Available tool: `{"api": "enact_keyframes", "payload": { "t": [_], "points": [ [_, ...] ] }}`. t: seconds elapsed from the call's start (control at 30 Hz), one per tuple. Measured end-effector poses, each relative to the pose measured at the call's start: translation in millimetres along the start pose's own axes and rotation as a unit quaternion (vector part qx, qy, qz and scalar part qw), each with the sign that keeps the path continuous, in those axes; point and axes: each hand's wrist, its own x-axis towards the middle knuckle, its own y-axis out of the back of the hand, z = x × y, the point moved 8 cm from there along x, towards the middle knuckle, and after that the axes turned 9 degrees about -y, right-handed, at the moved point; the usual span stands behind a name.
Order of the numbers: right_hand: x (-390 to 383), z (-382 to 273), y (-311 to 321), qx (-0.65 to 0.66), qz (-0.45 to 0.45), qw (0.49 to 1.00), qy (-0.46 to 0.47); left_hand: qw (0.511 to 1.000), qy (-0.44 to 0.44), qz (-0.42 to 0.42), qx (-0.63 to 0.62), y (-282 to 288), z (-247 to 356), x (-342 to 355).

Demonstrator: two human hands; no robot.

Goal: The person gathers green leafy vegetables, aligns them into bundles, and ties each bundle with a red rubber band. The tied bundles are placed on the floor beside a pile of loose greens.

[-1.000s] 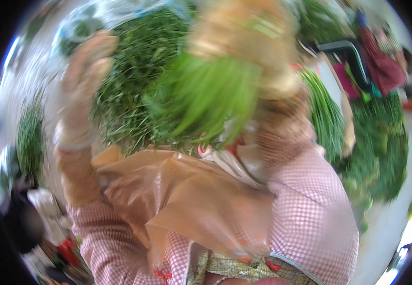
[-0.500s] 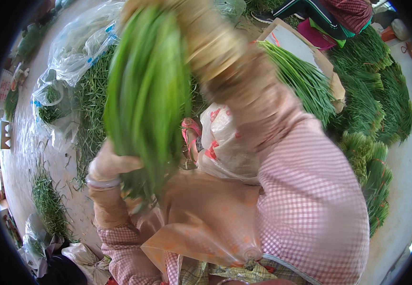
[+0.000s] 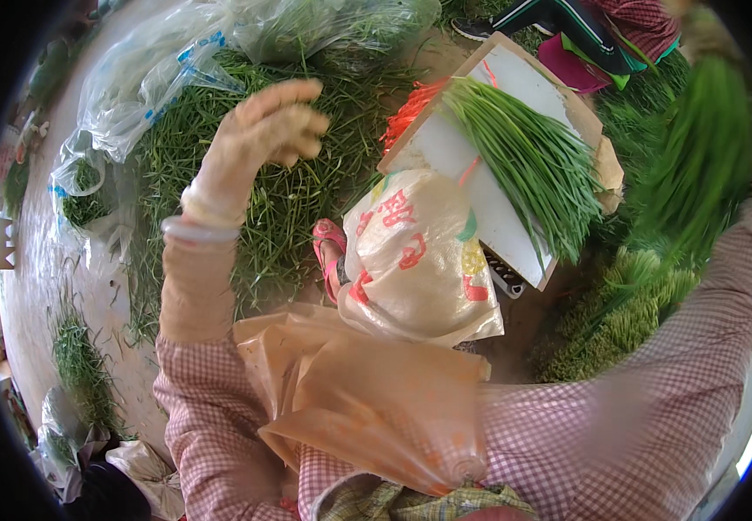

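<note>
My left hand (image 3: 273,128), in a tan glove with a pale bracelet at the wrist, is raised above the loose green stalks at left. Its fingers are slightly curled and apart, with nothing in them. At the far upper right, my right hand (image 3: 704,33) grips one end of a bunch of chives (image 3: 699,156), which hangs down blurred over the heap of bundles there. That hand is partly lost at the picture's dark rim. Another bunch of chives (image 3: 532,165) lies across a white board (image 3: 415,154) in front of me.
Red ties (image 3: 410,111) sit by the board's left edge. A printed plastic bag (image 3: 410,260) covers my knee. Loose stalks (image 3: 220,139) and clear plastic sheeting (image 3: 141,104) lie at left. Bundled chives (image 3: 627,304) are piled at right. Another person's leg (image 3: 545,26) shows at top.
The bunch of chives has swung from in front of me to the far right in my right hand. My left hand has let go of it and risen.
</note>
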Motion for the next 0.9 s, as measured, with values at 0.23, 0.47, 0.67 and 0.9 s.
{"api": "enact_keyframes", "payload": {
  "t": [0.23,0.47,0.67,0.9],
  "points": [
    [117.0,103.4,-221.9,-0.239,-0.001,0.971,-0.028,0.955,0.208,-0.131,0.165,-152.7,-83.5,62.7],
    [166.8,140.5,-274.0,-0.133,0.146,0.973,-0.122,0.920,0.310,-0.203,-0.127,-194.2,-162.5,93.6],
    [95.8,169.0,-218.0,0.049,0.321,0.946,-0.014,0.905,0.356,-0.134,-0.189,-188.2,-181.0,91.9],
    [23.4,169.6,-296.4,-0.300,0.246,0.893,-0.227,0.890,0.346,-0.134,-0.265,-198.5,-188.8,98.4]
  ]
}}
